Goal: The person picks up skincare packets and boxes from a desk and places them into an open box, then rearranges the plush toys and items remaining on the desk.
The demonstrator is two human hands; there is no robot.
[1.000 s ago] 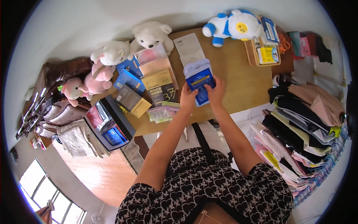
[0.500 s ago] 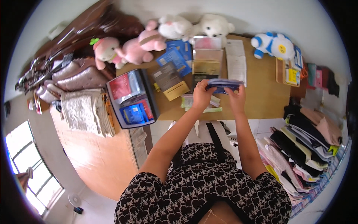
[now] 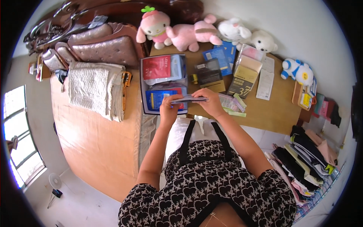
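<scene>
- item, in hand: flat bundle, grey-blue, thin, seen nearly edge-on; count of layers cannot be told.
- location: between both hands, in view across the right wall of the open box; contact with the box cannot be told.
- left hand: fingers closed on the bundle's left end, thumb on the near side.
- right hand: fingers closed on its right end.
- handling, judged: light, fairly flexible, unlikely to break; smooth faces may let layers slide apart.
- hold, judged: both short ends, thumbs against fingers, edges kept even.
- lettering on the bundle: none legible at this angle.
- box contents: red packet with pale print, upper part; blue packet with small print, lower part, near the left hand.
- on the counter, right of the box: black-and-gold carton, fine print too small to tell; gold-and-black pack, bold characters and large numerals; blue packets, small markings.
- near the right hand: green-edged sachets, print unclear.
- farther right: white card, faint markings, not legible.
</scene>
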